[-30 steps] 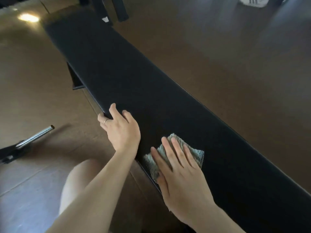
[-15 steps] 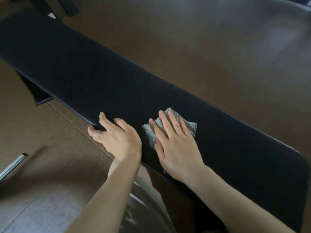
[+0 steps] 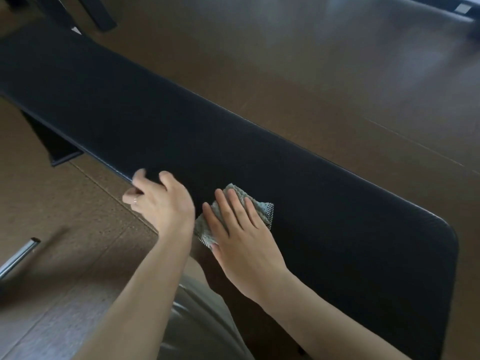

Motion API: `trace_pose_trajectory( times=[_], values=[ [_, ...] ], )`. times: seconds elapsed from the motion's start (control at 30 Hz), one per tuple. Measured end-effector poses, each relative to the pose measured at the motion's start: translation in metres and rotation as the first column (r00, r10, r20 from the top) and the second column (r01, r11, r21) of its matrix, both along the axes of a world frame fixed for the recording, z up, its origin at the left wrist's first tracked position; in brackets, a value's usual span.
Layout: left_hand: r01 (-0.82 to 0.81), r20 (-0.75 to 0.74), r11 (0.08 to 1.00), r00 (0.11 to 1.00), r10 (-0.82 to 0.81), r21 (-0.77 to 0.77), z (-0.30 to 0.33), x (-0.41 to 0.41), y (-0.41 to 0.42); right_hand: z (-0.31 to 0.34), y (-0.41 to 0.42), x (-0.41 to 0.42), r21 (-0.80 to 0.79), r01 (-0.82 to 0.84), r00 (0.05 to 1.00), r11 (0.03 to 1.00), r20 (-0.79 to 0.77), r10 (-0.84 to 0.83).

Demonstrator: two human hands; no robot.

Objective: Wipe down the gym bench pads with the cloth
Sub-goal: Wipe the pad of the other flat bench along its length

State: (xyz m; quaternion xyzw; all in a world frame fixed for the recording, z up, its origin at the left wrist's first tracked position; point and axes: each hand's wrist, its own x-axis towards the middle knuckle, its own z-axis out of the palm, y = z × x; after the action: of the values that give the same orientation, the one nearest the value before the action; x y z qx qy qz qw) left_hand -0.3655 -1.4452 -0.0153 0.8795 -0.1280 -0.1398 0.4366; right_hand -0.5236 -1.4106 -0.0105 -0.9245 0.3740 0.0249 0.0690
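A long black bench pad (image 3: 285, 165) runs from the upper left to the lower right. A small grey-green cloth (image 3: 259, 206) lies on the pad near its close edge. My right hand (image 3: 241, 235) presses flat on the cloth with straight fingers, covering most of it. My left hand (image 3: 161, 201) rests on the pad's near edge just left of the cloth, its fingers over the top and its thumb at the side; it is a little blurred.
Brown floor (image 3: 337, 74) surrounds the bench. A metal bar (image 3: 18, 255) lies on the floor at the left. The bench's dark frame (image 3: 57, 149) shows under the pad at the left, and dark uprights (image 3: 98, 11) stand at the far end.
My right hand has slid the cloth back toward the pad's near edge. My left hand has stayed on that edge. The view has shifted, showing the pad's rounded right end.
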Motion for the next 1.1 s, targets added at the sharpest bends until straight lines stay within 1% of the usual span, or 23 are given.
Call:
trace_pose_trajectory(
  times=[0.03, 0.07, 0.1, 0.17, 0.2, 0.27, 0.3, 0.33, 0.43, 0.5, 0.53, 0.57, 0.63, 0.67, 0.7, 0.73, 0.83, 0.9, 0.97, 1.0, 1.03, 1.1],
  values=[
    [-0.006, 0.029, 1.0, 1.0, 0.005, 0.025, 0.004, 0.01, 0.001, 0.002, 0.002, -0.01, 0.012, -0.006, 1.0, 1.0, 0.003, 0.006],
    [0.003, 0.105, 0.998, 0.994, -0.01, 0.064, 0.007, 0.018, 0.003, 0.003, 0.007, -0.024, 0.02, -0.017, 1.0, 1.0, -0.007, 0.017],
    [0.037, 0.208, 0.994, 0.977, -0.058, 0.102, 0.01, 0.024, 0.002, 0.002, 0.012, -0.041, 0.015, -0.023, 0.999, 1.0, -0.022, 0.023],
    [0.166, 0.375, 0.976, 0.903, -0.209, 0.144, 0.012, 0.025, -0.005, 0.001, 0.024, -0.076, -0.018, -0.014, 0.998, 1.0, -0.057, 0.012],
    [0.238, 0.421, 0.957, 0.861, -0.287, 0.164, 0.011, 0.021, -0.01, 0.002, 0.028, -0.089, -0.017, -0.009, 0.997, 1.0, -0.077, 0.008],
    [0.349, 0.466, 0.908, 0.78, -0.418, 0.23, 0.004, 0.008, -0.018, 0.006, 0.026, -0.097, 0.014, -0.011, 0.997, 1.0, -0.081, 0.012],
    [0.38, 0.469, 0.889, 0.755, -0.459, 0.257, 0.002, 0.004, -0.019, 0.007, 0.019, -0.092, 0.032, -0.02, 0.997, 0.999, -0.075, 0.023],
    [0.396, 0.462, 0.88, 0.749, -0.475, 0.263, 0.0, 0.002, -0.019, 0.01, 0.009, -0.084, 0.043, -0.024, 0.998, 0.999, -0.064, 0.027],
    [0.392, 0.448, 0.892, 0.771, -0.453, 0.227, -0.002, 0.006, -0.017, 0.01, -0.041, -0.056, 0.062, 0.028, 1.0, 0.998, -0.006, -0.028],
    [0.396, 0.461, 0.888, 0.759, -0.46, 0.233, -0.002, 0.008, -0.015, 0.008, -0.085, -0.051, 0.028, 0.065, 0.998, 0.997, -0.016, -0.065],
    [0.402, 0.461, 0.884, 0.755, -0.467, 0.238, -0.001, 0.008, -0.017, 0.007, -0.108, -0.052, 0.023, 0.111, 0.993, 0.994, -0.04, -0.11],
    [0.403, 0.457, 0.883, 0.756, -0.469, 0.24, -0.001, 0.008, -0.018, 0.006, -0.131, -0.053, 0.039, 0.19, 0.981, 0.981, -0.054, -0.188],
    [0.397, 0.452, 0.887, 0.763, -0.462, 0.237, -0.001, 0.007, -0.017, 0.005, -0.158, -0.049, 0.06, 0.39, 0.921, 0.919, -0.038, -0.389],
    [0.39, 0.453, 0.89, 0.766, -0.456, 0.236, -0.001, 0.006, -0.017, 0.004, -0.158, -0.043, 0.065, 0.445, 0.896, 0.893, -0.027, -0.444],
    [0.384, 0.457, 0.892, 0.766, -0.452, 0.238, -0.001, 0.006, -0.017, 0.002, -0.148, -0.035, 0.058, 0.448, 0.894, 0.892, -0.007, -0.448],
    [0.382, 0.46, 0.892, 0.765, -0.451, 0.24, -0.002, 0.006, -0.018, 0.002, -0.127, -0.03, 0.048, 0.409, 0.912, 0.911, 0.017, -0.41],
    [0.382, 0.458, 0.89, 0.763, -0.455, 0.248, -0.003, 0.007, -0.019, 0.011, -0.035, -0.031, 0.097, 0.239, 0.968, 0.966, 0.05, -0.245],
    [0.379, 0.463, 0.891, 0.761, -0.455, 0.251, -0.005, 0.006, -0.02, 0.015, -0.003, -0.041, 0.121, 0.152, 0.986, 0.981, 0.052, -0.159],
    [0.376, 0.466, 0.892, 0.761, -0.452, 0.25, -0.006, 0.005, -0.019, 0.01, -0.026, -0.049, 0.111, 0.077, 0.996, 0.991, 0.045, -0.083],
    [0.38, 0.469, 0.891, 0.758, -0.454, 0.249, -0.007, 0.005, -0.019, 0.006, -0.05, -0.049, 0.082, 0.071, 0.996, 0.994, 0.041, -0.075],
    [0.383, 0.47, 0.89, 0.756, -0.457, 0.248, -0.006, 0.006, -0.02, 0.003, -0.079, -0.047, 0.043, 0.094, 0.995, 0.995, 0.037, -0.096],
    [0.379, 0.471, 0.892, 0.758, -0.452, 0.247, -0.007, 0.008, -0.02, 0.0, -0.134, -0.04, 0.017, 0.218, 0.975, 0.976, 0.03, -0.219]
  ],
)
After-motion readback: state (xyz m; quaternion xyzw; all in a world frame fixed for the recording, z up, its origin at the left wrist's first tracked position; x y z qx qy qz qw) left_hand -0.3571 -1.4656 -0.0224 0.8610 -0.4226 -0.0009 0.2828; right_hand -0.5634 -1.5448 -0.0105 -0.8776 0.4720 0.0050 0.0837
